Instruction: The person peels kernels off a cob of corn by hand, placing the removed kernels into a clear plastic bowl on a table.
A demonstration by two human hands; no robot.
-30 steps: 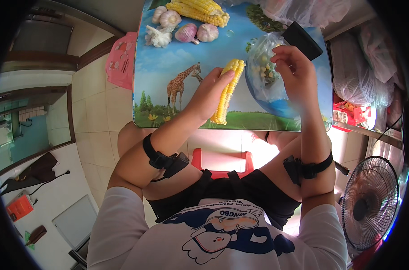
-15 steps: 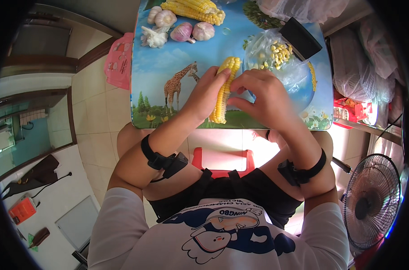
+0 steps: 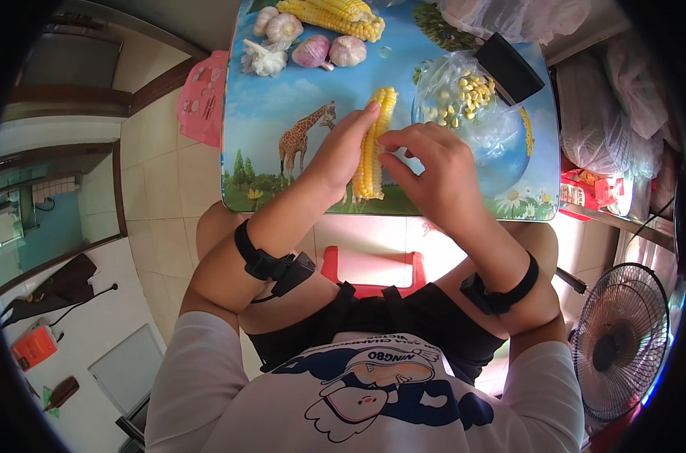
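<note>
My left hand (image 3: 348,147) is closed around a yellow corn cob (image 3: 370,167), held upright over the near part of the table. Its thumb lies along the upper left side of the cob. My right hand (image 3: 436,162) has curled fingers, with thumb and forefinger pinching at the cob's right side, where a paler strip runs. A clear plastic bag (image 3: 441,83) lies beyond the right hand, with loose corn kernels (image 3: 475,94) in it. Whether a kernel sits between the right fingertips is too small to tell.
On the picture-printed table (image 3: 283,98), garlic bulbs (image 3: 286,29) and more corn cobs (image 3: 335,16) lie at the far left. A black box-like object (image 3: 509,68) stands by the bag. A red stool (image 3: 373,283) is below; a fan (image 3: 618,343) stands at right.
The corn cob and both hands have shifted slightly up in view. My right thumb and forefinger have come closer together against the cob's side.
</note>
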